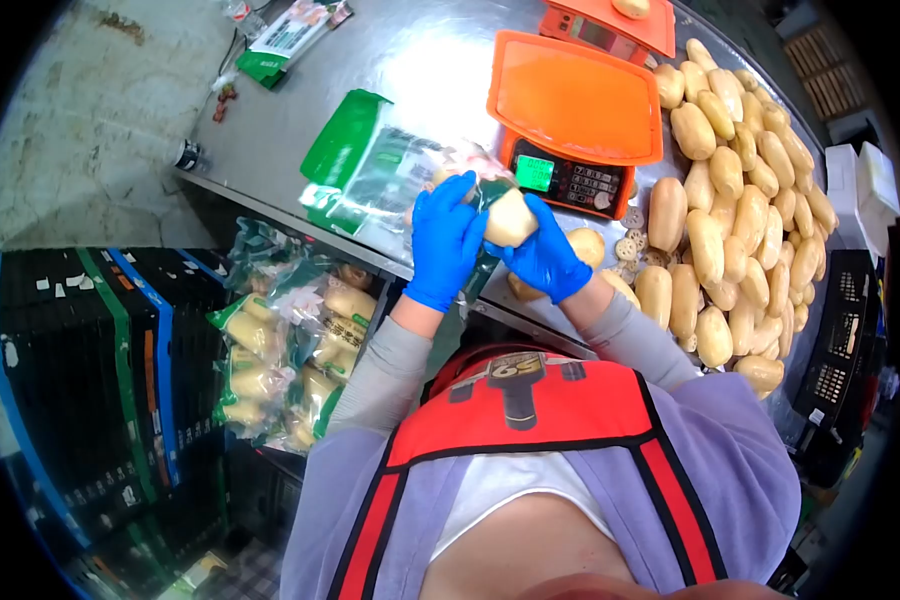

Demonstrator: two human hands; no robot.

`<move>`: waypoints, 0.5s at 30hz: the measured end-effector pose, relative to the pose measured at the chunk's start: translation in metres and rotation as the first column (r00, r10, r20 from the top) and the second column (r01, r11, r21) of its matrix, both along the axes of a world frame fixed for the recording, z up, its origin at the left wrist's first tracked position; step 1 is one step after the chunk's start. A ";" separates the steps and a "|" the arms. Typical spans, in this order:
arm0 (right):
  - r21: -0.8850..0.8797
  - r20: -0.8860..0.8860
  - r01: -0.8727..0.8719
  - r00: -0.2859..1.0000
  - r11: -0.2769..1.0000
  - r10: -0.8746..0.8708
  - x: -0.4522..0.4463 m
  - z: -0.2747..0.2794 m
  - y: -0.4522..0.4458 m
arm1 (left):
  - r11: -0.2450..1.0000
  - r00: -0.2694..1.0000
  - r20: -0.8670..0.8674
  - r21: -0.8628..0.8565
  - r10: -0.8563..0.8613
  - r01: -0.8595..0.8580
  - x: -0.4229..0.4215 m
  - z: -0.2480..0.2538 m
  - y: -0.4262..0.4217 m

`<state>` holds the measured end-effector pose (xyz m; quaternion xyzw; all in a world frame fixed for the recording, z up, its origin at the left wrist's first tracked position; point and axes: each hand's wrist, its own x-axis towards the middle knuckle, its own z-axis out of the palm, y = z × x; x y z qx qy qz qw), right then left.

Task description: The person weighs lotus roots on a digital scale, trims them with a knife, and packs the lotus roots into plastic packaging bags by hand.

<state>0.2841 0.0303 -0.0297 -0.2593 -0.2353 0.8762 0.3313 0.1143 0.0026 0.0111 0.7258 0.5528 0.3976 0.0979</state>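
Black crates (70, 350): stacked on the floor side, left of the metal table (270, 150).
Filled packs (255, 350): piled below the table's near edge, clear film with green parts over pale pieces.
Flat bags (345, 150): clear and green, lying along the near edge toward the left corner.
Left grip (448, 240): blue-gloved, fingers closed on the open bag (482, 165); whether the thumb also presses the root is unclear.
Root piece (511, 218): between both hands, just above the near edge around mid-length, one end at the bag.
Handling: probably firm, stiff and fairly weighty for its size, slick if wet, likely to bruise or snap if dropped; best held around its thick middle, while the limp film calls for a pinch at the rim.
Look: pale cream, smooth, rounded and stubby.
Right grip (545, 255): blue-gloved, grasping the root from its right side.
Orange scale (575, 100): standing inward from the near edge, pan bare, display lit green.
Holed slices (627, 247): scattered beside the scale, suggesting lotus root.
Root heap (745, 220): tan, glossy segments spread along the right edge.
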 end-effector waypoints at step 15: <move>-0.029 -0.161 0.159 0.974 0.987 -0.162 -0.036 0.018 0.004 | 0.996 0.991 0.091 0.012 -0.095 0.094 0.032 0.019 -0.022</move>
